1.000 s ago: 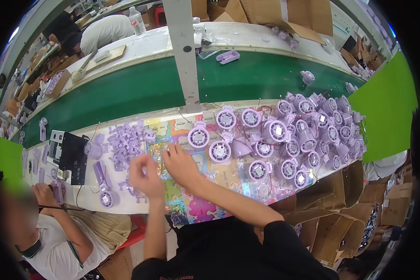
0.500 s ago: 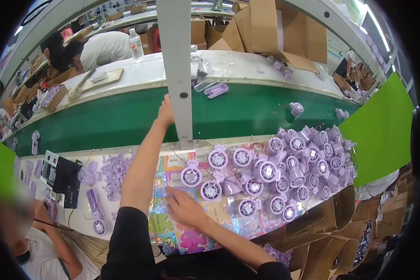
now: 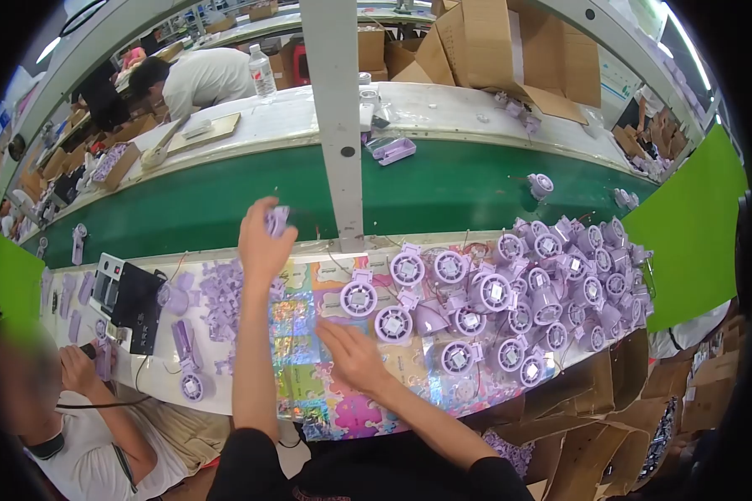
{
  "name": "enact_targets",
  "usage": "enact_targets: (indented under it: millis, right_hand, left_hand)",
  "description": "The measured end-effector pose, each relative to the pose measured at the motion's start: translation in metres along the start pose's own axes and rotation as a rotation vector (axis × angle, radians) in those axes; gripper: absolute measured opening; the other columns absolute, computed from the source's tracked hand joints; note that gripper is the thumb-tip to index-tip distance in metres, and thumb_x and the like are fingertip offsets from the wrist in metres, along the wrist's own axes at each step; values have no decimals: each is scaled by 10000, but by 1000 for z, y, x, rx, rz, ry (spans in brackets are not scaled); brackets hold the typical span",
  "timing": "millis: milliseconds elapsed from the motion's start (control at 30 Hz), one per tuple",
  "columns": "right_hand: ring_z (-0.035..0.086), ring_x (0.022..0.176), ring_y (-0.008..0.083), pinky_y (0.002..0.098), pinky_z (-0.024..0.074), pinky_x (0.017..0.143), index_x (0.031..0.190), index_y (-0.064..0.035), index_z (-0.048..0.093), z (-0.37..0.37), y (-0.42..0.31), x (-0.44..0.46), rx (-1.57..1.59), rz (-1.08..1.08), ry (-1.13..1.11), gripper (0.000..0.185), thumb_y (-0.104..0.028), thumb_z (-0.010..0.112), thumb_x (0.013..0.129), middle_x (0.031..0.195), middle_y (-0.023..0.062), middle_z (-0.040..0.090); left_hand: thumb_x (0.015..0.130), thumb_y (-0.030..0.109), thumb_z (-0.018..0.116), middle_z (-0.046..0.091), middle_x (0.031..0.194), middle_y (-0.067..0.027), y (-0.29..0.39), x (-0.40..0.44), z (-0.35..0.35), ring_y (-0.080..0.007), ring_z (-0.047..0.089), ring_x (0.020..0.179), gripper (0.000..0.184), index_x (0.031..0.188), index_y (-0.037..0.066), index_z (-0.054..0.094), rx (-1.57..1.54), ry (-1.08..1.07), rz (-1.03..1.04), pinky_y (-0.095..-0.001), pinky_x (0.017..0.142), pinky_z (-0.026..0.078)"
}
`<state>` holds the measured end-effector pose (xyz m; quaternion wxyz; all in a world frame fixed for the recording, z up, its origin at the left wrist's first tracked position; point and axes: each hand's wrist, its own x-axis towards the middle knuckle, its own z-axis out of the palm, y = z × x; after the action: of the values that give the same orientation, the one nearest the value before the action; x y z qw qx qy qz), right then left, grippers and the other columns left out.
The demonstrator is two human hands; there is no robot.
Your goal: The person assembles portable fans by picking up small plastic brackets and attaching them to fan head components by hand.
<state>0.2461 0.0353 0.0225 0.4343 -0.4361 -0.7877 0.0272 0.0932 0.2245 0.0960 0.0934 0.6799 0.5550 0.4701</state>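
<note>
Nearest, the right hand (image 3: 353,357) lies low over the printed sheets (image 3: 355,415) on the bench (image 3: 209,386), its fingers straight and side by side, the grip slack with nothing seen in it; kept flat there, it can steady the sheets without nudging the round housings (image 3: 393,324) just beyond its fingertips. Farther out, the left hand (image 3: 259,242) has thumb and fingers clamped on a purple part (image 3: 277,220) near the close edge of the green belt (image 3: 192,188). Its exact hold is hard to judge, being small and partly hidden by the fingers. A light pinch on the part's firm sides should serve, carried high enough to clear the heap of small pieces (image 3: 221,302) and well apart from the upright post (image 3: 334,150).
</note>
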Motion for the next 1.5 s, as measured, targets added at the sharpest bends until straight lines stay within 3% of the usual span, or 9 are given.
enact_targets:
  millis: [67,200,400,500,600,900,1233,1300,1500]
  right_hand:
    - [620,982,251,355,535,810,1188,-17,681,-10,-1,0,-61,-46,136,491,-29,656,698,1272,87,674]
    - [601,940,237,308,500,784,1153,-45,713,-40,-28,-1,-114,-13,261,490,-6,715,665,1238,58,707]
    - [617,906,242,324,498,832,1203,-15,696,-50,-56,9,343,396,173,343,26,668,864,1236,143,691]
    - [621,914,181,299,513,794,1237,-2,677,-39,-62,6,560,626,89,332,19,632,908,1178,154,682]
    - [661,896,212,317,532,775,1270,-11,655,-28,-57,-9,767,847,-107,340,-40,635,931,1218,182,662]
    - [630,581,135,286,509,540,1204,30,670,-36,-29,4,870,910,-397,302,-124,667,945,742,92,701]
    - [647,639,117,276,506,540,1191,44,645,-34,-37,-1,810,846,-332,292,-115,670,947,778,98,706]
    - [650,643,121,278,510,543,1193,51,638,-40,-35,2,898,958,-394,300,-109,674,942,788,104,710]
    - [663,653,125,282,510,561,1184,50,655,-39,-35,-1,855,895,-365,310,-109,697,921,802,117,721]
  left_hand:
    - [708,122,690,648,1012,-134,18,-41,-32,-343,630,949,432,1133,71,624,-55,22,-36,-433,849,511]
    - [696,109,686,643,943,-139,47,-138,-70,-341,610,851,341,1030,49,653,80,-22,100,-437,756,496]
    - [701,130,739,614,887,-145,58,-227,-68,-350,570,815,401,1074,16,644,194,-70,58,-458,751,451]
    - [715,147,760,611,893,-152,58,-238,-61,-347,560,808,452,1128,20,626,157,-45,84,-461,738,444]
    - [709,146,786,611,989,-165,53,-241,-58,-361,584,870,520,1176,17,596,154,-4,99,-462,768,455]
    - [669,115,786,607,1027,-153,51,-247,-58,-362,595,922,554,1175,41,570,136,27,144,-464,792,456]
    - [668,89,808,598,1026,-140,55,-256,-56,-349,582,883,514,1128,67,579,118,113,150,-464,756,436]
    - [677,58,812,593,1058,-166,57,-257,-57,-357,581,941,527,1145,44,572,120,87,146,-465,815,453]
    - [681,38,816,581,1081,-173,58,-261,-61,-358,576,982,539,1159,35,567,98,64,149,-458,849,462]
